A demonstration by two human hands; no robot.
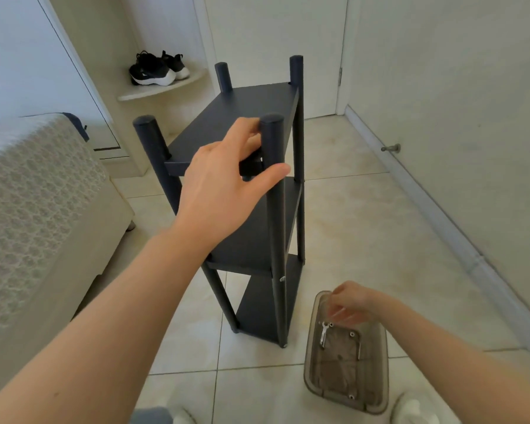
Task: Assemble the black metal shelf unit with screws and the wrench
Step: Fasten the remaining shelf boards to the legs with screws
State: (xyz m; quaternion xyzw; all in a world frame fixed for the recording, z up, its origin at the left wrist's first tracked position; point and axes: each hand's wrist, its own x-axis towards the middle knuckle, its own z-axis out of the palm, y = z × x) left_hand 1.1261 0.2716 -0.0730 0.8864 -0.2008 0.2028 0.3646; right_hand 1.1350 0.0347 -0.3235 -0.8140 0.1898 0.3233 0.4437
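The black metal shelf unit [251, 105] stands upright on the tiled floor with three shelves and four round posts. My left hand [224, 185] wraps around the near right post [273, 139] just under its top, fingers behind it and thumb across the front. A silver screw head [282, 279] shows low on that post. My right hand [351, 304] hovers over a translucent brown tray [377, 374] on the floor, fingers curled downward. Their tips sit just above a small silver wrench [323, 335] lying in the tray. Whether they pinch anything is hidden. A few small screws [352, 334] lie there too.
A bed with a patterned cover [34, 191] fills the left side. White walls and a closed door [276, 41] lie behind the shelf unit, with a door stopper [390, 148] on the right wall. Black sneakers [156, 68] sit on a corner ledge. My shoes show at the bottom edge.
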